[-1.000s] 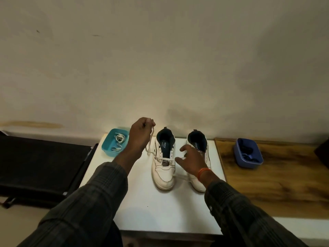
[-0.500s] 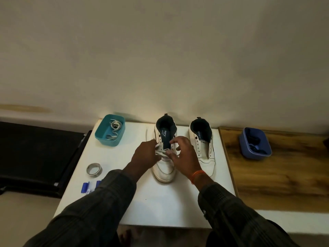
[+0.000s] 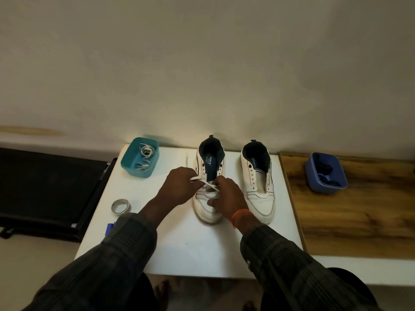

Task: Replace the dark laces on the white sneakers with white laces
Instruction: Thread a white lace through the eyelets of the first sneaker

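Settling lower over the left sneaker (image 3: 207, 194) now, both hands having closed in from a second ago, when the left was lifting lace high. Pinching one end of the white lace (image 3: 210, 187) in the left hand (image 3: 179, 187) beside the lower eyelets; gripping the other side with the right hand (image 3: 226, 196), thumb resting on the toe. Working only the bottom rows so far, by the look of it. Leaving upper eyelets bare, and the right sneaker (image 3: 258, 187) wholly unlaced. Keeping spare white laces in the teal tub (image 3: 131, 169); storing dark laces in the blue tub (image 3: 314, 182), apparently.
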